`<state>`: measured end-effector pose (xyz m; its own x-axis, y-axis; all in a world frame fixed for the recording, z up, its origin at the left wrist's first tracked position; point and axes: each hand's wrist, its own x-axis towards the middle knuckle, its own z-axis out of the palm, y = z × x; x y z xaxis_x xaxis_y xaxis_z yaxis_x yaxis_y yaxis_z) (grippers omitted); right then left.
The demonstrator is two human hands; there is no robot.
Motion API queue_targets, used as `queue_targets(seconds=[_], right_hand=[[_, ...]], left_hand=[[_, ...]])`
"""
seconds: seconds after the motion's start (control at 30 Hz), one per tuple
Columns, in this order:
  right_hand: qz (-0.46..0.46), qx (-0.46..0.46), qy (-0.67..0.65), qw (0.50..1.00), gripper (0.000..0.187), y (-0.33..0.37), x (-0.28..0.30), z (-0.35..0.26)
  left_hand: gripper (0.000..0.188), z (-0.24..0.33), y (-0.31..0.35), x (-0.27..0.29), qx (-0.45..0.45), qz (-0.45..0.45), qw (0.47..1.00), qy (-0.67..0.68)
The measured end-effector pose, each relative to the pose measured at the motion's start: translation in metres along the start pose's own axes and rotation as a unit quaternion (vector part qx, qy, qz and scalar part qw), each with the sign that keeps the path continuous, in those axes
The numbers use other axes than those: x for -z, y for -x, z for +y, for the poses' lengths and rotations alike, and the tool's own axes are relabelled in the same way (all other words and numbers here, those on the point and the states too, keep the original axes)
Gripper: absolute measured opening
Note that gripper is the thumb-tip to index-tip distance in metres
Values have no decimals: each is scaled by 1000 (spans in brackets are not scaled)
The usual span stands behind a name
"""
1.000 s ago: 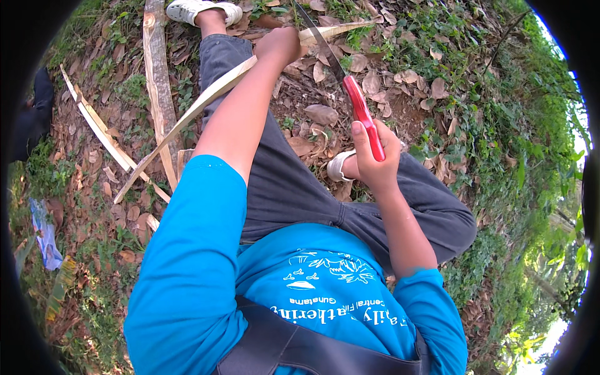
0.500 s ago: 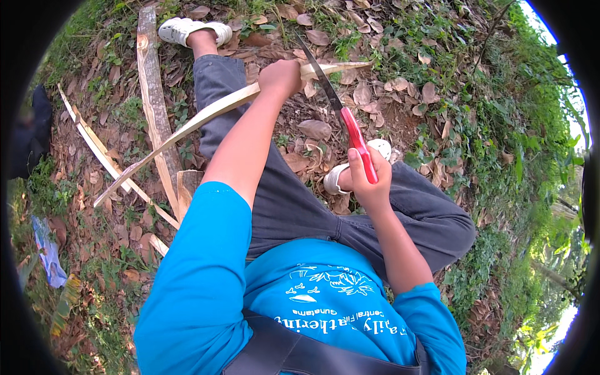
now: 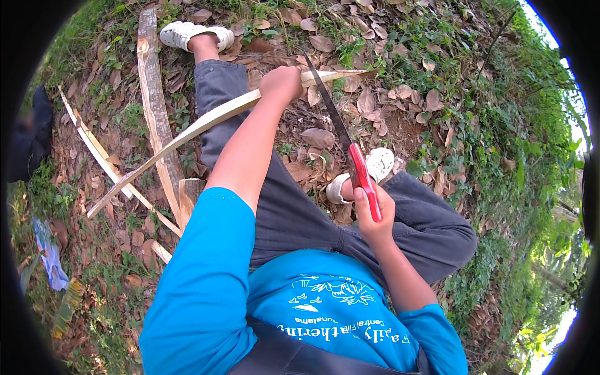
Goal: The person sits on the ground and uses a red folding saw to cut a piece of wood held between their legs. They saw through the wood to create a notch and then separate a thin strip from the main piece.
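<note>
I stand looking down on a person seated on leaf-littered ground, left leg stretched out and right leg folded in; the left hand is closed in a fist around a long pale wood strip, near its upper right end; the strip slants down to the left across the trousered left shin, which may lend it support, though I cannot tell whether they touch; gripping near one end seems to leave the pointed tip free and exposed beside the fist.

The right hand is wrapped around the red handle of a long dark blade, thumb laid along the handle, probably to steady the angle; the blade points up and away, crossing over the strip just right of the left fist; whether its edge bites the wood I cannot tell; the right hand sits well back from the strip, likely because the blade's length demands it.

To the left lie a bark-covered log and thin split pieces, within the left arm's side; a blue plastic bag lies farther out.
</note>
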<state>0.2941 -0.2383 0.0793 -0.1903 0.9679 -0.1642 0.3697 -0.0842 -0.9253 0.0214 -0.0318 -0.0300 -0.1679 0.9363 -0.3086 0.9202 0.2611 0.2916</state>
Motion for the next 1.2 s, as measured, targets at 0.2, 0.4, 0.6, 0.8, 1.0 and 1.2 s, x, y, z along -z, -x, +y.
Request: queue_targets(seconds=[0.2, 0.4, 0.6, 0.8, 1.0, 1.2], right_hand=[[13, 0, -15, 1000, 23, 5, 10, -16], [32, 54, -31, 998, 33, -87, -41, -3], [61, 76, -39, 994, 34, -143, -76, -2], [53, 15, -60, 997, 34, -81, -52, -23], [29, -30, -44, 998, 30, 13, 4, -28], [36, 60, 38, 997, 32, -14, -4, -32]], left_hand=[[36, 1, -1, 8, -2, 7, 1000, 11], [31, 4, 22, -3, -56, 15, 998, -17], [31, -3, 21, -8, -48, 25, 999, -1], [34, 0, 15, 10, -30, 22, 999, 23], [37, -9, -5, 5, 1, 43, 999, 18], [32, -3, 3, 15, -13, 66, 998, 19]])
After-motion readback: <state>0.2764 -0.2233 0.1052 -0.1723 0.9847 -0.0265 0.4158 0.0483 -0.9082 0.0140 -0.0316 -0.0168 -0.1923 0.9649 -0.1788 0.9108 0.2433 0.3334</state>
